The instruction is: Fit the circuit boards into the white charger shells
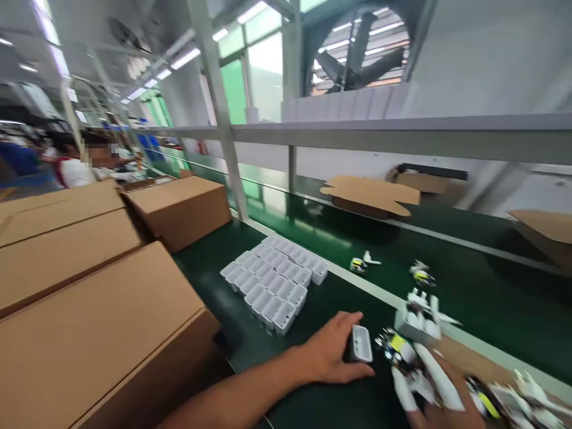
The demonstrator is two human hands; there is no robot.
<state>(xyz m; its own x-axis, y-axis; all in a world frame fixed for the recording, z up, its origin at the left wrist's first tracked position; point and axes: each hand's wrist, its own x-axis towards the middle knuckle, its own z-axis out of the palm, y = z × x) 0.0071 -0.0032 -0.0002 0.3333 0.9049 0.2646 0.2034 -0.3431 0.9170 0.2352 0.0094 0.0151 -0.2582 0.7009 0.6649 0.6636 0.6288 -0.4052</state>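
Observation:
My left hand (328, 353) reaches over the dark green worktop, its thumb and fingers around a small white plastic case (362, 344) with its open side up. White finger covers show on my right hand (440, 393), blurred at the lower right. It is closed on a small circuit board (397, 348) with a yellow part, held just right of the case. Behind that hand stands a white case filled with white pieces (419, 319). Rows of open white cases (277, 277) lie to the left of my hands. More boards with white parts (504, 399) lie at the right edge.
Brown cartons (111, 333) crowd the left side, with another carton (183, 205) behind. A green conveyor belt (313, 223) runs past the worktop, carrying loose boards (358, 265) and flattened cardboard (375, 192). A metal post (227, 137) holds a shelf. Another person (75, 167) sits far left.

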